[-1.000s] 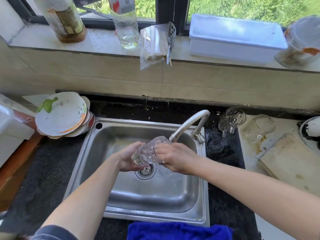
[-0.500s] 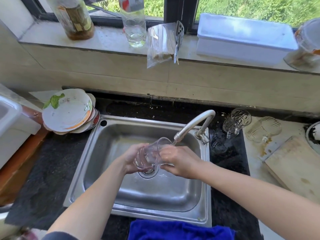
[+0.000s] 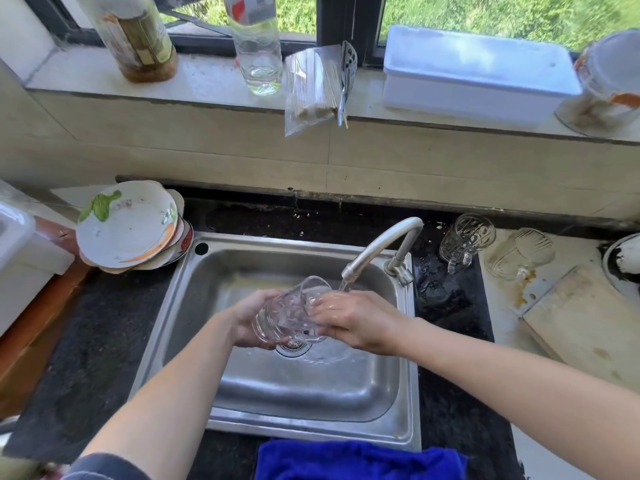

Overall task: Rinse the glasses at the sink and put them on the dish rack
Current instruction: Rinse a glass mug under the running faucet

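Glass (image 3: 291, 315) lies tilted over the sink (image 3: 242, 341), under the thin stream from the tap (image 3: 381, 244). Its base sits in the left hand (image 3: 251, 320), fingers curled round it; the right hand (image 3: 356, 320) grips the mouth end, fingers wrapped on it. At two o'clock, two more glasses (image 3: 465, 239) sit on the counter (image 3: 450, 393). At eleven o'clock, the bottle (image 3: 138, 39) label is too blurred to read.

Home kitchen: steel sink (image 3: 194, 299), faucet (image 3: 381, 244), stacked plates (image 3: 128, 226), windowsill bottles (image 3: 135, 36).
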